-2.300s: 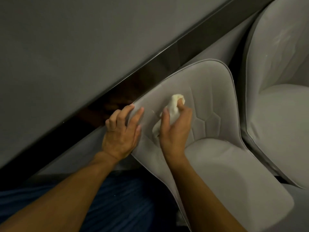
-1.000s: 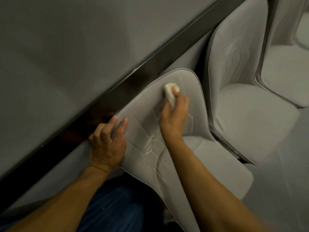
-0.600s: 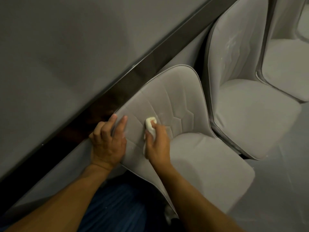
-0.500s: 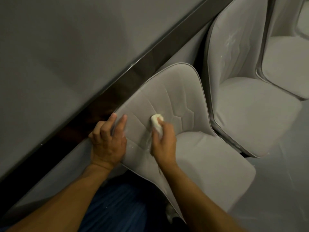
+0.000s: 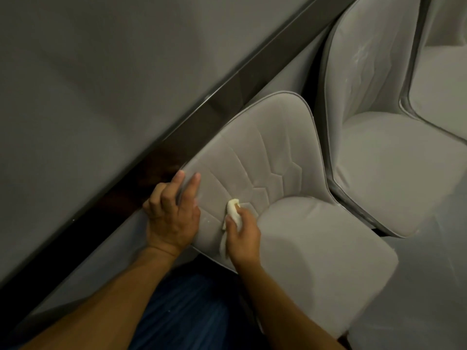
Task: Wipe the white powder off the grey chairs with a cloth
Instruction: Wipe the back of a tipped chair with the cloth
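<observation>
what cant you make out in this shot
Head view only:
Cloth: mostly bunched inside the right hand.
Nearest chair: the backrest patch beneath that hand is covered, so whether it is clean is unknowable.
Third chair: cut off by the right edge.
Left hand: some fingertips hidden behind the backrest edge.

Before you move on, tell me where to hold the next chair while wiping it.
Probably take the next chair by its backrest's thin piped rim, from the table side: fingers can wrap that edge, clear of the powder smear.
</observation>
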### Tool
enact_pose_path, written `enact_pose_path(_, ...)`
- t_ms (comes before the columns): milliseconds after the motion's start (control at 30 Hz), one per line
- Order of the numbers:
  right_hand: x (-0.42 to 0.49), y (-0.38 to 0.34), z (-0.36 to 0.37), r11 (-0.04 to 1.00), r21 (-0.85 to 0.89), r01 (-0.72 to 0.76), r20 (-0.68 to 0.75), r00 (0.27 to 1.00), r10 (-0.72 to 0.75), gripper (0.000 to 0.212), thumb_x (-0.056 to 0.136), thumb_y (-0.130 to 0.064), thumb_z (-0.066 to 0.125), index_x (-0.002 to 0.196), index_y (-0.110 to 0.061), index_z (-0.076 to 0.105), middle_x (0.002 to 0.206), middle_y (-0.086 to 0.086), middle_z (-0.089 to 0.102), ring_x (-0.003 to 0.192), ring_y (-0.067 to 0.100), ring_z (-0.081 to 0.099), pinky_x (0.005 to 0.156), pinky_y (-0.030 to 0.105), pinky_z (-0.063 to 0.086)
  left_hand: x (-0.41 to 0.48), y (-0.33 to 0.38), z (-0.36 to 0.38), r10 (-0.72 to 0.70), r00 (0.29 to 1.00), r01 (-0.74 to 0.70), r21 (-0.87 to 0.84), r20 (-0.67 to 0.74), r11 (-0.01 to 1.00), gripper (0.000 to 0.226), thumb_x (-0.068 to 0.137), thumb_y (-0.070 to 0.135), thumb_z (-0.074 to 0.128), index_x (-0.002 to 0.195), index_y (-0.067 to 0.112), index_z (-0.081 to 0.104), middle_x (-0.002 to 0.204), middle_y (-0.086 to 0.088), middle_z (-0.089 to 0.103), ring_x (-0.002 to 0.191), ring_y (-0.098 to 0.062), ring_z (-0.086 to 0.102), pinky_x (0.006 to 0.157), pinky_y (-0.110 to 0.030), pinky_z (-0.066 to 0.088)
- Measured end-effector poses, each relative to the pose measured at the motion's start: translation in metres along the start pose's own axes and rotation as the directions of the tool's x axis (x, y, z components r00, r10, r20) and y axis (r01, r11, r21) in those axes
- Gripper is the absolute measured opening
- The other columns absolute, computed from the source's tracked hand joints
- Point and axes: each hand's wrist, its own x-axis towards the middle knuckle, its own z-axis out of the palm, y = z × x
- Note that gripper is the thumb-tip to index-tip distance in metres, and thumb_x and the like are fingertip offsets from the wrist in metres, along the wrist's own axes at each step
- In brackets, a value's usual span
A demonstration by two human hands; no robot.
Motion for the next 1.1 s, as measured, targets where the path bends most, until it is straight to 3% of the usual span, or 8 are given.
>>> enact_pose_path(67, 0.018, -0.001, -0.008, 0.999, 0.048, -0.016, -0.143, 0.989, 0.022, 0.035, 0.098, -0.023, 0.062, 0.13, -0.011, 0.058, 0.121, 0.003, 0.059, 0.112, 0.017, 0.056, 0.096, 0.012, 0.036, 0.0, 0.001, -0.001, -0.005, 1.0, 0.005, 0.004, 0.002, 1.0, 0.048, 0.096, 0.025, 0.048, 0.143, 0.016, 0.05, 0.14, -0.011, 0.037, 0.113, -0.033, 0.037, 0.086, -0.045, 0.036)
enact_pose_path(167, 0.053, -0.023, -0.018, 0.97, 0.229, -0.087, -0.329, 0.931, 0.161, 0.034, 0.098, -0.026, 0.061, 0.131, -0.017, 0.057, 0.125, 0.004, 0.059, 0.112, 0.017, 0.057, 0.099, 0.025, 0.042, 0.0, 0.002, -0.001, -0.005, 1.0, 0.005, 0.01, -0.009, 1.0, 0.046, 0.098, 0.026, 0.047, 0.143, 0.016, 0.051, 0.14, -0.011, 0.037, 0.113, -0.033, 0.037, 0.086, -0.045, 0.035)
enact_pose_path(467, -0.001, 0.016, 0.022, 0.971, 0.083, -0.224, -0.035, 0.973, 0.228, 0.035, 0.094, -0.038, 0.06, 0.12, -0.016, 0.062, 0.11, 0.008, 0.067, 0.102, 0.022, 0.062, 0.1, 0.044, 0.048, 0.001, 0.003, 0.0, -0.008, 1.0, 0.008, 0.029, -0.004, 1.0, 0.05, 0.094, 0.023, 0.048, 0.143, 0.016, 0.05, 0.141, -0.011, 0.037, 0.113, -0.033, 0.037, 0.085, -0.044, 0.036)
enact_pose_path(700, 0.063, 0.011, -0.006, 0.931, 0.259, -0.257, -0.313, 0.89, 0.332, 0.034, 0.094, -0.025, 0.065, 0.126, -0.013, 0.061, 0.118, 0.011, 0.065, 0.109, 0.028, 0.062, 0.1, 0.043, 0.049, 0.002, 0.003, 0.0, -0.011, 1.0, 0.011, 0.018, -0.006, 1.0, 0.047, 0.095, 0.026, 0.049, 0.142, 0.018, 0.052, 0.14, -0.009, 0.038, 0.113, -0.031, 0.036, 0.086, -0.042, 0.035)
enact_pose_path(867, 0.018, 0.011, 0.017, 0.978, 0.089, -0.188, -0.096, 0.976, 0.196, 0.013, 0.098, -0.026, 0.059, 0.107, -0.016, 0.06, 0.102, 0.002, 0.063, 0.1, 0.022, 0.061, 0.087, 0.026, 0.043, 0.002, 0.003, 0.002, -0.01, 1.0, 0.01, 0.024, -0.01, 1.0, 0.049, 0.094, 0.026, 0.047, 0.142, 0.017, 0.05, 0.14, -0.009, 0.037, 0.113, -0.031, 0.036, 0.087, -0.042, 0.034)
enact_pose_path(933, -0.011, 0.023, 0.016, 0.978, 0.021, -0.208, 0.01, 0.978, 0.208, 0.02, 0.1, -0.023, 0.058, 0.119, -0.016, 0.06, 0.106, -0.002, 0.059, 0.102, 0.015, 0.056, 0.088, 0.017, 0.036, 0.002, 0.004, 0.001, -0.014, 1.0, 0.014, 0.03, -0.003, 0.999, 0.051, 0.092, 0.026, 0.049, 0.142, 0.018, 0.05, 0.14, -0.009, 0.037, 0.113, -0.031, 0.036, 0.086, -0.042, 0.034)
enact_pose_path(1033, -0.013, 0.043, 0.004, 0.961, -0.141, -0.237, 0.088, 0.964, 0.251, 0.031, 0.098, -0.029, 0.06, 0.124, -0.013, 0.064, 0.112, 0.006, 0.065, 0.105, 0.019, 0.06, 0.093, 0.024, 0.042, 0.003, 0.006, 0.0, -0.019, 1.0, 0.019, 0.045, -0.003, 0.999, 0.053, 0.089, 0.024, 0.051, 0.142, 0.018, 0.05, 0.14, -0.008, 0.038, 0.113, -0.031, 0.037, 0.085, -0.042, 0.034)
enact_pose_path(1100, 0.001, 0.039, -0.001, 0.958, -0.017, -0.286, -0.009, 0.958, 0.285, 0.035, 0.093, -0.04, 0.058, 0.117, -0.016, 0.067, 0.106, 0.005, 0.07, 0.103, 0.024, 0.065, 0.095, 0.032, 0.049, 0.004, 0.007, -0.001, -0.023, 1.0, 0.024, 0.043, -0.013, 0.999, 0.053, 0.088, 0.023, 0.053, 0.141, 0.018, 0.052, 0.139, -0.008, 0.038, 0.113, -0.03, 0.037, 0.085, -0.042, 0.033)
